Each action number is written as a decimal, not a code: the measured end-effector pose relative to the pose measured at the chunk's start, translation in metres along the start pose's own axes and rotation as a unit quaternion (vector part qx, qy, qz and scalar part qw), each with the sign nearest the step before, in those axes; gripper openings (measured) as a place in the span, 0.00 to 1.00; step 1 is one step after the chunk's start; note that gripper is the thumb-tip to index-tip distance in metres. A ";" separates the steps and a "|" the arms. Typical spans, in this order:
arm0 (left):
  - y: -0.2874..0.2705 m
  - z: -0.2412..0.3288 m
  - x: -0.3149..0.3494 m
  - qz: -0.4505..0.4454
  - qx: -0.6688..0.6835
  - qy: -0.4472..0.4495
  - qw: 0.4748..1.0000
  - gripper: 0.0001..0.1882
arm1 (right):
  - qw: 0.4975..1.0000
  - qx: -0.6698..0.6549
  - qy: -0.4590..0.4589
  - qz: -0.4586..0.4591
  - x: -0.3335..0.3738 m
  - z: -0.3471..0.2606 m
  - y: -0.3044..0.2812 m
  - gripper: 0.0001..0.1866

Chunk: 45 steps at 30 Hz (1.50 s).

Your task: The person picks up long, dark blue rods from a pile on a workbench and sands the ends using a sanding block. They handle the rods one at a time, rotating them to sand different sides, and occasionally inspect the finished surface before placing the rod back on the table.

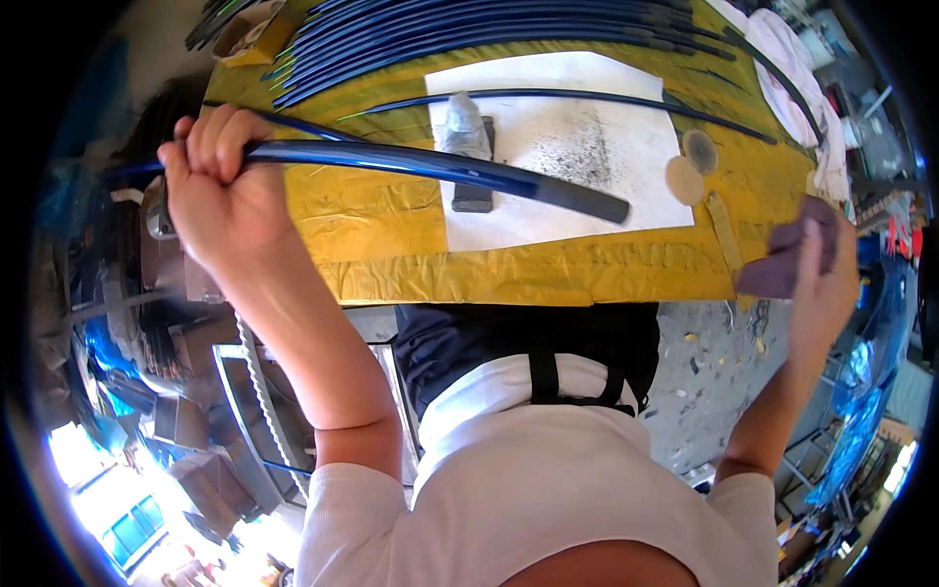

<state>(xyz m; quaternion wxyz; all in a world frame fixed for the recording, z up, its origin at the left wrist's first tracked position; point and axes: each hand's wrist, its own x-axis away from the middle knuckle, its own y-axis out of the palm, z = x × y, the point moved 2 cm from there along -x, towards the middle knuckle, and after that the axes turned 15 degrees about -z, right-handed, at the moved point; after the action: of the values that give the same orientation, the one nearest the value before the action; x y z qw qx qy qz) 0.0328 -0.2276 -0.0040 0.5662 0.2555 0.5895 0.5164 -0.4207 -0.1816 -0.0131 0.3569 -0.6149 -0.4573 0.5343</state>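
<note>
My left hand is closed around a glossy blue tapered rod with a dark grey thick end. The rod slants over the table, and its grey end hangs above a white paper sheet speckled with dark dust. Out past the table's right front corner, my right hand grips a greyish-purple cloth, folded between its fingers. Beneath the rod, a dark block lies on the paper, with a pale wrapped lump beside it. Another blue rod crosses the sheet's far part.
Yellow-brown wrapping covers the table. Many blue rods lie side by side at the back. Two round discs and a yellowish strip are at the paper's right. A pale cloth drapes the far right corner; a small box stands back left.
</note>
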 end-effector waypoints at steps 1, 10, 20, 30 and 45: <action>0.000 -0.011 -0.003 -0.003 0.003 -0.011 1.000 0.18 | 0.993 -0.029 0.107 -0.027 0.000 0.018 -0.011 0.15; 0.019 -0.040 0.014 -0.031 0.048 -0.017 0.998 0.18 | 0.894 -0.396 -0.137 -0.156 -0.011 -0.017 0.007 0.29; 0.023 -0.069 0.022 0.007 -0.132 -0.005 0.991 0.12 | 0.619 -0.701 -0.095 -0.342 0.005 -0.108 0.047 0.35; -0.003 -0.070 0.019 0.024 -0.360 -0.088 0.929 0.29 | 0.549 -0.746 -0.026 -0.375 0.004 -0.092 0.063 0.18; -0.103 -0.042 0.034 0.298 -0.808 -0.186 0.474 0.30 | 0.569 -0.781 0.026 -0.256 0.056 0.020 0.072 0.18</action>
<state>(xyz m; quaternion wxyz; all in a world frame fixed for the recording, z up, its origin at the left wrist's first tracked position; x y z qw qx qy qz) 0.0150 -0.2450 -0.1172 0.4305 -0.0650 -0.3189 0.8419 -0.4269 -0.1537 -0.1022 -0.1282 -0.5254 -0.8258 -0.1603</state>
